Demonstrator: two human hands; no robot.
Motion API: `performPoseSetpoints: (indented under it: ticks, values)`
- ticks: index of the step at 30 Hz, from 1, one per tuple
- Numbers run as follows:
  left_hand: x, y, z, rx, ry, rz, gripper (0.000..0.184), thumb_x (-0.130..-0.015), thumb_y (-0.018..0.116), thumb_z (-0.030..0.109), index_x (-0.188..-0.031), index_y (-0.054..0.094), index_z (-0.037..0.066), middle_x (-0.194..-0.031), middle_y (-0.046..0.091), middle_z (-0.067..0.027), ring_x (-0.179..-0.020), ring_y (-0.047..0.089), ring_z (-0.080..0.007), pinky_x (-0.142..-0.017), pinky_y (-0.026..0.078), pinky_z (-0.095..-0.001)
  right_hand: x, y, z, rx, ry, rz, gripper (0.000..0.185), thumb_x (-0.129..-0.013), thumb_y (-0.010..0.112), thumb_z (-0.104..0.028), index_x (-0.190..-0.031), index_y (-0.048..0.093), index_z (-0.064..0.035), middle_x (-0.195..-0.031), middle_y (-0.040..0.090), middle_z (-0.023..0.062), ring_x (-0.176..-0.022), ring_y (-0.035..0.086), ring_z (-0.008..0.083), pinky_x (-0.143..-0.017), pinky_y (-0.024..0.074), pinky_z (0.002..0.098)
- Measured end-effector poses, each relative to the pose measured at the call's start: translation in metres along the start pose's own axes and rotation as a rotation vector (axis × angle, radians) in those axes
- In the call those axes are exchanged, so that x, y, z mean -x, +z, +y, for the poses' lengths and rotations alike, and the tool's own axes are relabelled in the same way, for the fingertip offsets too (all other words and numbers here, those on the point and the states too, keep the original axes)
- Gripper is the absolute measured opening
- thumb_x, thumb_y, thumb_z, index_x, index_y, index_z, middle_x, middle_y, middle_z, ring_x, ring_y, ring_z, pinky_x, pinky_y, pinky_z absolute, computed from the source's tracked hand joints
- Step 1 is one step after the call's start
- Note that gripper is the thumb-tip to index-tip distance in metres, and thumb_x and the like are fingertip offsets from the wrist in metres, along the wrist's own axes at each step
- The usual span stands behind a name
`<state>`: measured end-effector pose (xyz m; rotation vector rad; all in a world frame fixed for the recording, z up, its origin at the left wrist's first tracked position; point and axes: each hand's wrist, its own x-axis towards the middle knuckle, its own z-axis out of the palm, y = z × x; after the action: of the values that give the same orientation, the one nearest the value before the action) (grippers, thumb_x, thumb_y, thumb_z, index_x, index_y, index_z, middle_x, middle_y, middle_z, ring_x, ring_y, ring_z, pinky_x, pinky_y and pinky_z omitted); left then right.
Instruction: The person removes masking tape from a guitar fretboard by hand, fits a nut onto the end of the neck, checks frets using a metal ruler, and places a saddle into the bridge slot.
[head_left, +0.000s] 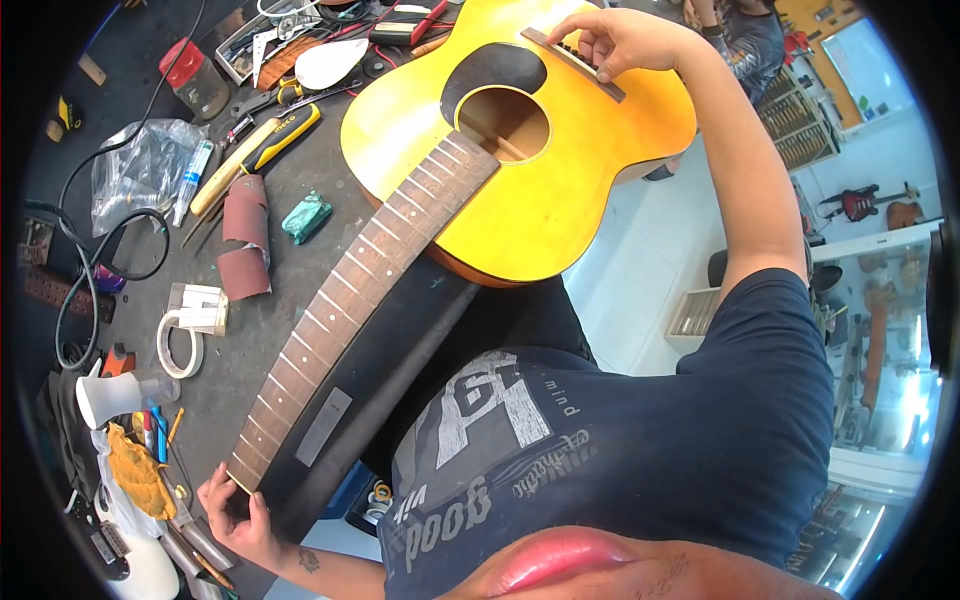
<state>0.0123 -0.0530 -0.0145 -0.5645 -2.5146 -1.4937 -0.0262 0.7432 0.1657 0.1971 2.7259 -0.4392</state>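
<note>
A yellow acoustic guitar (pixel 560 200) without strings lies face up, its fretboard (pixel 350 290) running down to the lower left. At the far end of the fretboard, my left hand (pixel 238 515) has thumb and index finger at the two ends of the pale nut (pixel 238 483). My right hand (pixel 625 42) is over the brown bridge (pixel 613 92), with thumb and index finger at the ends of the thin pale saddle and the other fingers curled. Dark pegs show beside these fingers. A black pickguard borders the round soundhole (pixel 503 123).
On the dark workbench (pixel 300 260) lie a yellow cutter (pixel 282 137), sandpaper (pixel 246 237), a green wrapped block (pixel 306 217), a tape roll (pixel 180 343), a red-lidded jar (pixel 195 80) and a cable (pixel 62 240). Another person (pixel 748 45) is at the upper right.
</note>
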Motion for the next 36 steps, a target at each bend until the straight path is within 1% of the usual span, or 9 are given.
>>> performPoseSetpoints:
  ticks: [4, 10, 13, 16, 19, 22, 28, 31, 36]
  values:
    - [0.001, 0.001, 0.0, 0.016, -0.017, 0.014, 0.038, -0.091, 0.088, 0.015, -0.122, 0.07, 0.002, -0.137, 0.067, -0.0191, -0.13, 0.064, -0.0308, -0.112, 0.051, -0.0443, -0.003, 0.001, 0.005, -0.043, -0.007, -0.012, 0.079, -0.085, 0.087, -0.002, -0.158, 0.066, -0.0206, -0.112, 0.073, 0.0048, -0.097, 0.073, 0.0166, -0.09, 0.06, 0.034]
    - [0.0, 0.0, 0.0, 0.021, -0.009, -0.001, 0.037, -0.091, 0.087, 0.012, -0.122, 0.069, 0.001, -0.136, 0.067, -0.0194, -0.13, 0.064, -0.0315, -0.112, 0.051, -0.0442, 0.001, 0.004, -0.004, 0.028, 0.028, 0.039, 0.08, -0.084, 0.087, 0.002, -0.158, 0.066, -0.0176, -0.111, 0.073, 0.0055, -0.095, 0.073, 0.0162, -0.089, 0.0605, 0.0341]
    - [0.0, 0.0, -0.001, 0.013, -0.002, 0.003, 0.037, -0.091, 0.086, 0.011, -0.122, 0.07, 0.001, -0.136, 0.067, -0.0193, -0.129, 0.064, -0.0312, -0.111, 0.051, -0.0437, 0.001, 0.004, 0.002, -0.01, 0.0, 0.02, 0.075, -0.086, 0.086, 0.001, -0.157, 0.066, -0.015, -0.11, 0.073, 0.005, -0.097, 0.073, 0.0161, -0.089, 0.0605, 0.0345]
    - [0.0, 0.002, 0.0, 0.003, 0.008, 0.004, 0.037, -0.092, 0.086, 0.011, -0.123, 0.07, 0.001, -0.137, 0.067, -0.0184, -0.128, 0.064, -0.0296, -0.109, 0.052, -0.0421, -0.001, 0.023, 0.015, -0.119, -0.008, 0.165, 0.094, -0.078, 0.075, 0.014, -0.163, 0.062, -0.024, -0.107, 0.063, 0.0011, -0.089, 0.061, 0.0116, -0.09, 0.0581, 0.0261]
    - [-0.001, 0.002, 0.002, 0.013, 0.0, -0.002, 0.037, -0.092, 0.087, 0.012, -0.123, 0.07, 0.001, -0.137, 0.066, -0.0173, -0.125, 0.065, -0.0276, -0.107, 0.053, -0.0402, -0.003, 0.009, 0.023, -0.213, -0.048, -0.03, 0.069, -0.091, 0.086, -0.002, -0.156, 0.066, -0.0133, -0.111, 0.074, 0.0044, -0.099, 0.072, 0.0161, -0.091, 0.0606, 0.0347]
    - [-0.001, 0.002, 0.001, 0.016, 0.013, -0.008, 0.036, -0.092, 0.087, 0.012, -0.123, 0.07, 0.001, -0.136, 0.066, -0.0166, -0.123, 0.065, -0.0263, -0.105, 0.053, -0.0388, 0.003, 0.021, 0.026, -0.368, -0.08, 0.121, 0.087, -0.08, 0.076, 0.014, -0.158, 0.067, -0.024, -0.107, 0.063, 0.0023, -0.091, 0.063, 0.0127, -0.094, 0.0589, 0.0266]
    - [-0.001, 0.002, -0.001, 0.019, 0.015, -0.002, 0.036, -0.092, 0.087, 0.013, -0.122, 0.07, 0.001, -0.136, 0.066, -0.0168, -0.122, 0.065, -0.026, -0.105, 0.053, -0.0388, -0.01, 0.025, 0.039, -0.152, -0.034, 0.197, 0.072, -0.088, 0.079, 0.005, -0.153, 0.071, -0.0255, -0.107, 0.063, 0.003, -0.1, 0.066, 0.0146, -0.1, 0.0578, 0.0294]
    - [-0.001, 0.002, 0.001, 0.001, 0.012, -0.002, 0.036, -0.093, 0.087, 0.013, -0.122, 0.071, 0.001, -0.137, 0.066, -0.0172, -0.123, 0.065, -0.0265, -0.105, 0.053, -0.0392, -0.011, 0.007, 0.032, -0.274, -0.052, -0.005, 0.064, -0.093, 0.087, -0.004, -0.154, 0.067, -0.0124, -0.113, 0.074, 0.0043, -0.101, 0.071, 0.0162, -0.093, 0.0603, 0.0346]
    - [-0.002, 0.002, 0.001, -0.008, 0.024, 0.003, 0.035, -0.092, 0.086, 0.013, -0.122, 0.071, 0.001, -0.137, 0.067, -0.0177, -0.123, 0.065, -0.0275, -0.105, 0.053, -0.0398, -0.014, 0.001, 0.021, -0.161, -0.01, -0.018, 0.061, -0.093, 0.089, -0.008, -0.15, 0.068, -0.0119, -0.112, 0.075, 0.0049, -0.103, 0.071, 0.0168, -0.095, 0.0595, 0.0342]
